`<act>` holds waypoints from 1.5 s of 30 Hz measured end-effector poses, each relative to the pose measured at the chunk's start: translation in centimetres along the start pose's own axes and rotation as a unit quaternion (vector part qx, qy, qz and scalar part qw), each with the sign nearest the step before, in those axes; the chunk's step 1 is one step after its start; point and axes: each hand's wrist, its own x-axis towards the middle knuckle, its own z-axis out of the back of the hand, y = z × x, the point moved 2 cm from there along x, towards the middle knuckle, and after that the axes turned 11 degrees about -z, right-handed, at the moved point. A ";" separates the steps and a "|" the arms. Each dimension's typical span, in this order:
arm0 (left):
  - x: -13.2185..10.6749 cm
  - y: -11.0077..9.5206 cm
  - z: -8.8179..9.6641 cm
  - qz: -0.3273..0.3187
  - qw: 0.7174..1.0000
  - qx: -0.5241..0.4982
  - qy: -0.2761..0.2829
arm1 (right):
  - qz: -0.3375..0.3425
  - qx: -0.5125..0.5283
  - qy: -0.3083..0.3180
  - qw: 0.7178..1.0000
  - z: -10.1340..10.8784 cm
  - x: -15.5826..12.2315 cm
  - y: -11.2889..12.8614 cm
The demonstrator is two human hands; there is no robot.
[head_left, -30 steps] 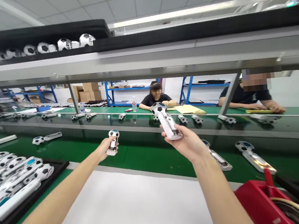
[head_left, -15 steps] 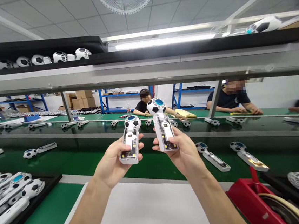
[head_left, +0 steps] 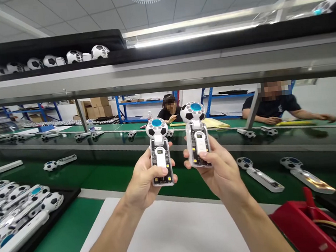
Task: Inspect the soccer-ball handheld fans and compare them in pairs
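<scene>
My left hand [head_left: 142, 182] is wrapped round the handle of a handheld fan [head_left: 159, 148] with a black-and-white soccer-ball head. The thumb presses on the white strip at its front. A second fan of the same kind [head_left: 197, 125] is in my right hand [head_left: 224, 168], its thumb likewise on the white strip. Both fans stand upright side by side, apart, heads up, with blue discs facing me. Clear covers show dark boards with small yellow squares and a little dark display. Fingers behind the handles are partly hidden.
White paper [head_left: 178, 236] covers the bench before me. Left is a black tray [head_left: 70, 196] of similar fans; right, a red tape dispenser [head_left: 296, 224]. More fans [head_left: 260, 176] lie on the green conveyor [head_left: 109, 169]. A shelf [head_left: 163, 73] crosses above. Two people [head_left: 273, 106] sit opposite.
My view has turned slightly, shifting the surroundings. The left fan now stands straighter and faces me more. Opposite, one person has drawn an arm back and the other has stretched one out.
</scene>
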 end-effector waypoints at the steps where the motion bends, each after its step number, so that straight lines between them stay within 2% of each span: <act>1: 0.0 -0.1 0.0 -0.006 1.000 0.002 -0.001 | 0.011 0.008 -0.005 1.000 0.0 0.1 -0.1; 3: 0.0 -0.3 0.0 -0.010 1.000 0.006 -0.001 | 0.020 0.021 -0.011 1.000 0.2 0.3 -0.2; 7: -0.1 -0.6 0.1 -0.010 1.000 0.005 0.004 | -0.015 0.003 0.000 1.000 0.2 0.4 -0.5; 13: 0.2 -0.5 0.3 -0.012 1.000 -0.028 -0.001 | -0.031 -0.009 -0.048 0.998 0.2 0.2 -0.6; 17: 0.2 -0.6 0.5 -0.012 1.000 -0.005 0.001 | -0.051 -0.026 -0.014 0.998 0.0 0.0 -0.4; 25: 0.9 -0.4 1.0 -0.095 0.988 0.076 -0.092 | -0.069 -0.018 0.046 0.996 -1.1 -1.1 -0.1; 29: 1.4 0.1 2.0 -0.095 0.982 0.144 -0.078 | -0.098 -0.017 0.096 0.990 -1.8 -1.5 -0.6; 34: 1.0 -0.6 2.2 -0.100 0.985 0.136 -0.026 | -0.152 -0.005 0.152 0.976 -3.8 -2.2 -2.8; 36: 0.6 -1.2 2.0 -0.092 0.982 0.154 -0.053 | -0.155 -0.011 0.164 0.974 -4.6 -2.6 -3.6; 39: 0.4 -1.8 1.8 -0.099 0.976 0.168 -0.093 | -0.144 -0.054 0.150 0.977 -5.1 -2.8 -4.3; 41: 0.4 -1.8 1.8 -0.110 0.974 0.172 -0.098 | -0.142 -0.084 0.153 0.974 -5.0 -2.9 -4.5; 45: 0.7 -1.5 2.2 -0.094 0.974 0.186 -0.088 | -0.172 -0.065 0.217 0.959 -4.7 -2.8 -4.0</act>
